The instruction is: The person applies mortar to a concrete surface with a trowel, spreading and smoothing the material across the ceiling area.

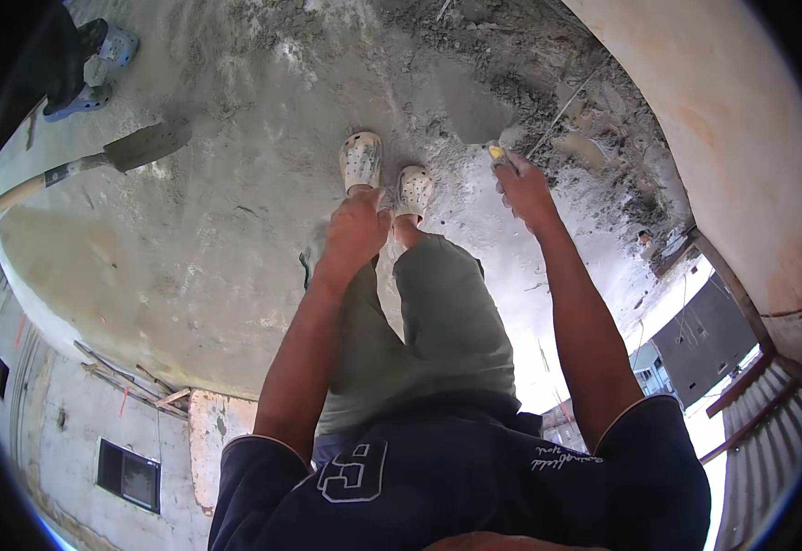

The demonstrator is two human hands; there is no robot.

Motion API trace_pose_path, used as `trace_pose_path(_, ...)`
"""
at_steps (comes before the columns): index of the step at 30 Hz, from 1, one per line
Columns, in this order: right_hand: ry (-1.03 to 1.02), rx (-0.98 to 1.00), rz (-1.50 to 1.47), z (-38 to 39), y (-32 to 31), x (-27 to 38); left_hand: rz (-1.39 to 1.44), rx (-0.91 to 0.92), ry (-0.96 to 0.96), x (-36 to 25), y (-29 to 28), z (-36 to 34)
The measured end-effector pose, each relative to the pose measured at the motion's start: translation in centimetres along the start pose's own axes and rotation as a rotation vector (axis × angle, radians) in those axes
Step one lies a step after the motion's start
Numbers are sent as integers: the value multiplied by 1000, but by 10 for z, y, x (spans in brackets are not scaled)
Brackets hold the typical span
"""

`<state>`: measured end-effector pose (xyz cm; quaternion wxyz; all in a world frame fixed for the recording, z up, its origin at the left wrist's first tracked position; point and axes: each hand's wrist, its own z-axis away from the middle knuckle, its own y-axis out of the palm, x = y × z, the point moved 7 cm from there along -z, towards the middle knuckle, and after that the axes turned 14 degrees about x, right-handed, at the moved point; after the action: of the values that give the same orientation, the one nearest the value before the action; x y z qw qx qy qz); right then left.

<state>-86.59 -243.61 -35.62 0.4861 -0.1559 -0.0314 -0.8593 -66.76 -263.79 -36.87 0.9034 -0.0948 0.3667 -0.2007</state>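
A trowel with a yellow-tipped handle [496,151] is gripped in my right hand [523,193], out ahead and to the right. Its grey blade [476,106] lies at the wet grey mortar and blends with it. My left hand [357,223] is curled closed above my legs, just behind my clogs. Its inner side faces away, so anything inside it is hidden. Both of my light clogs [361,161] stand on the mortar-smeared floor [236,184].
At the left, a shovel [148,145] reaches in beside another person's clogs [116,46]. Rough, lumpy mortar [594,119] lies along the curved pale wall [713,110] at the right. Wooden sticks [130,375] and a wall with a small window [128,475] are at the lower left.
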Motion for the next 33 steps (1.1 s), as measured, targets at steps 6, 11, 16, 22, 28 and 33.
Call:
trace_pose_path(6,-266,-118,46,-86,9,115,-69,-75,47,-35,-107,-60)
trace_pose_path(11,-211,-170,74,-182,23,206,-126,35,34,-17,-147,-132)
trace_pose_path(16,-202,-169,-206,-313,38,269,-267,577,21,17,-163,-172)
trace_pose_path(22,-275,-503,-490,-453,78,374,-140,268,131,7,-218,-196)
trace_pose_path(28,-501,-361,481,-435,210,489,-58,342,80,52,-227,-193)
trace_pose_path(33,-446,-617,-38,-451,151,432,134,282,187,36,-237,-204)
